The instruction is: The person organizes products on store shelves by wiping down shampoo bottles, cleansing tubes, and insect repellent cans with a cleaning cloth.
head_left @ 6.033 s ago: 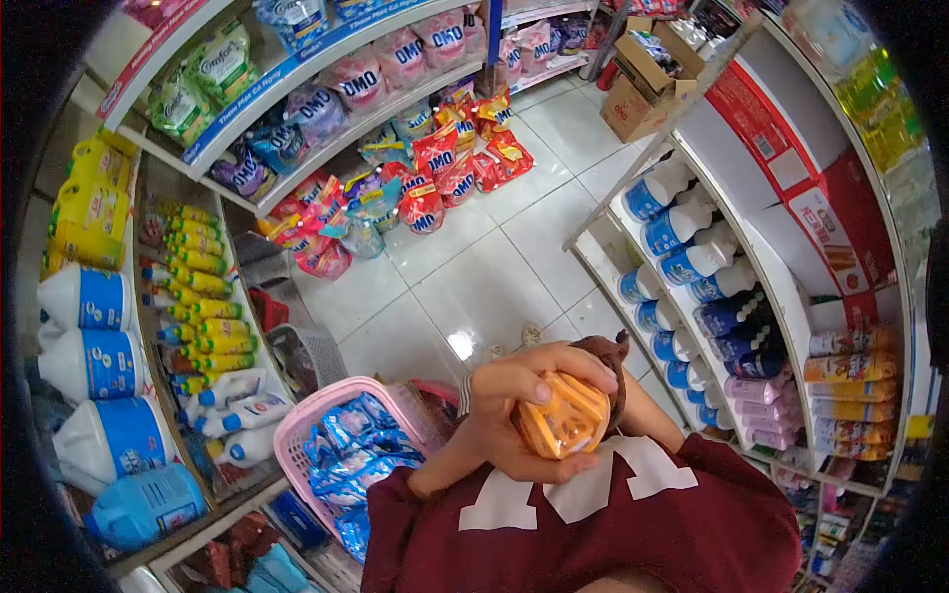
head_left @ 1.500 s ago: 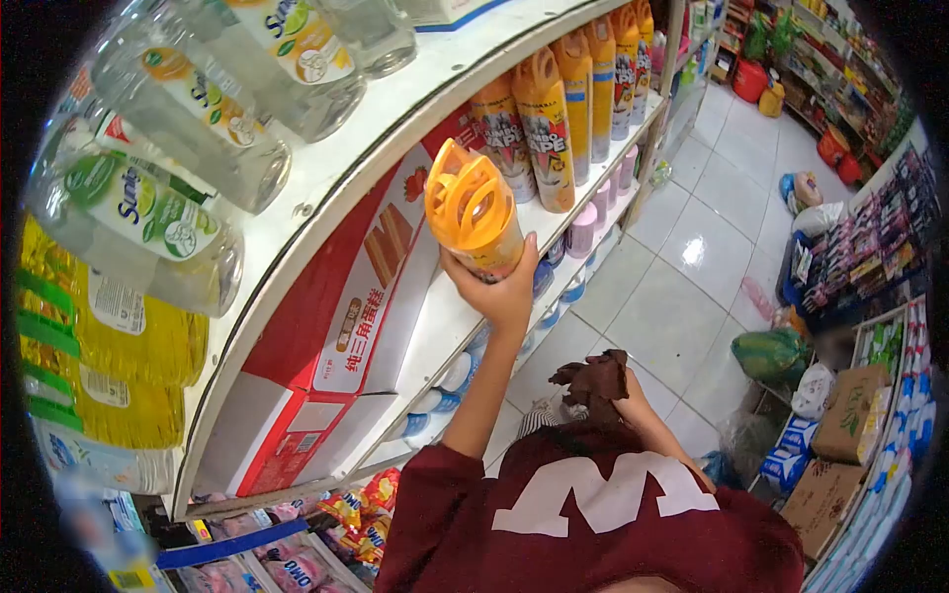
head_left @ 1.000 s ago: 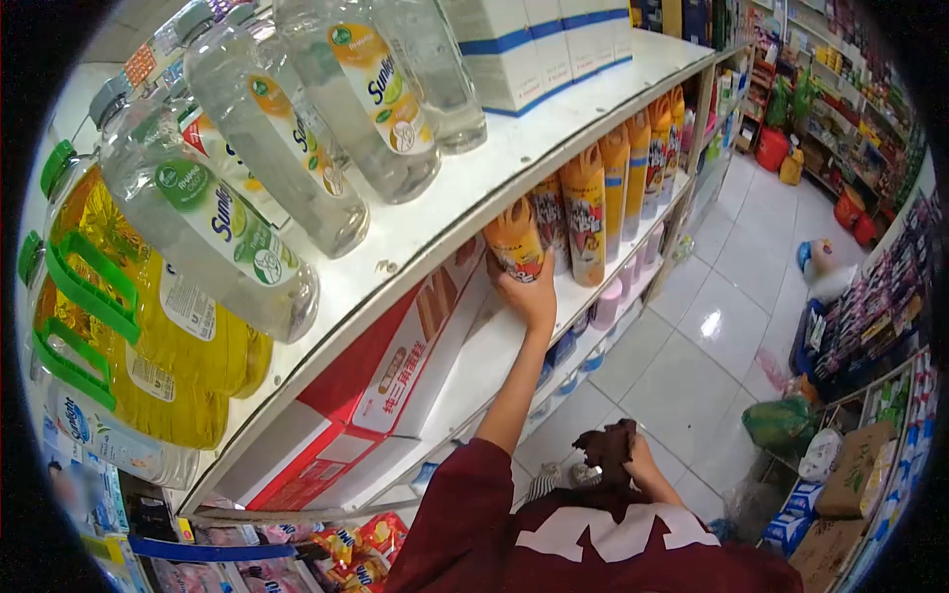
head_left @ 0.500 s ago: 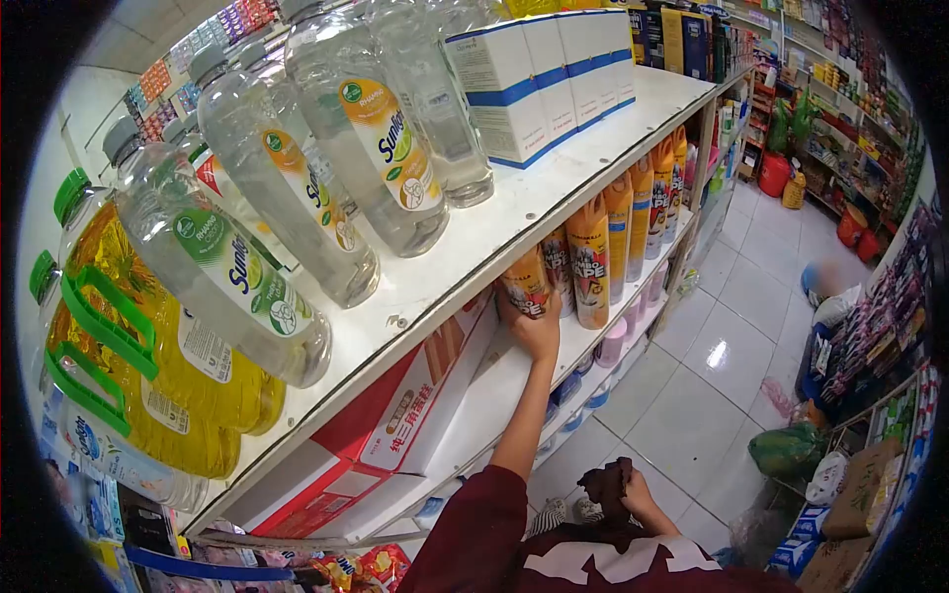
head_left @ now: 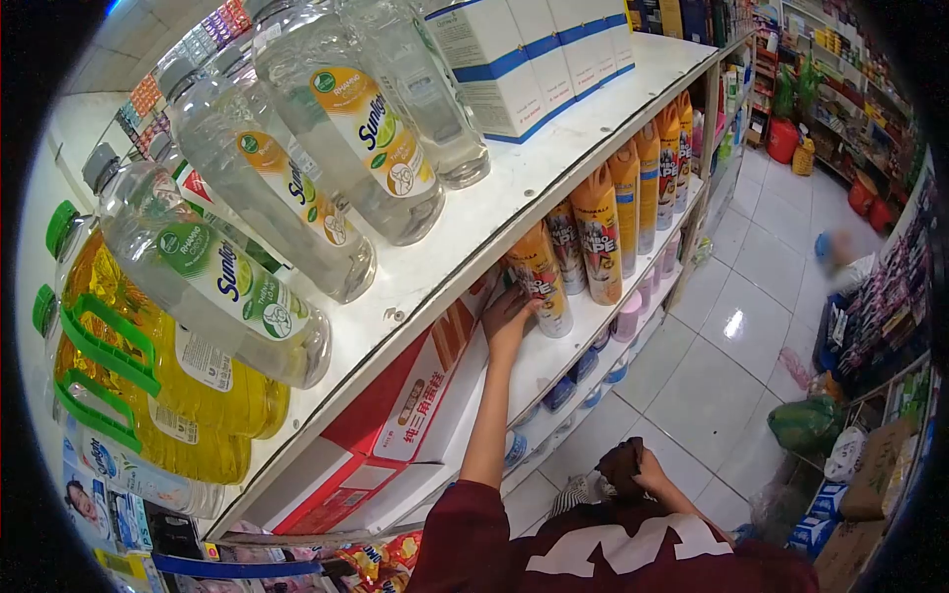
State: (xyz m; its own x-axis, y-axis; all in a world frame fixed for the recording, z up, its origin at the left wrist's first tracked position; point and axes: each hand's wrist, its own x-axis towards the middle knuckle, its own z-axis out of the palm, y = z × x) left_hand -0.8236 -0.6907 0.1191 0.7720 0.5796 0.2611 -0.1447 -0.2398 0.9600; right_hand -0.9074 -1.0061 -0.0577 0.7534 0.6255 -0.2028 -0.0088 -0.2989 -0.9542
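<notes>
My left hand point(head_left: 507, 314) reaches under the top shelf, beside an orange spray can point(head_left: 539, 272) standing upright on the lower shelf. Its fingers are apart, and a fingertip meets the can's left side rather than wrapping round it. Several similar orange spray cans point(head_left: 599, 237) stand in a row further right. Low in front of my body, my right hand point(head_left: 649, 474) is closed on a crumpled dark brown cloth point(head_left: 622, 466).
Clear Sunlight bottles point(head_left: 371, 133), yellow green-handled bottles point(head_left: 222, 381) and white-blue boxes point(head_left: 524, 69) crowd the top shelf point(head_left: 435, 277). Left of my left hand lies a red-and-white carton point(head_left: 395, 415). Across the tiled aisle point(head_left: 692, 395) are a green bag point(head_left: 803, 425) and cardboard boxes point(head_left: 875, 469).
My left hand has loosened from round the spray can and shifted to its left side. The can now stands upright on the shelf. My right hand still holds the cloth.
</notes>
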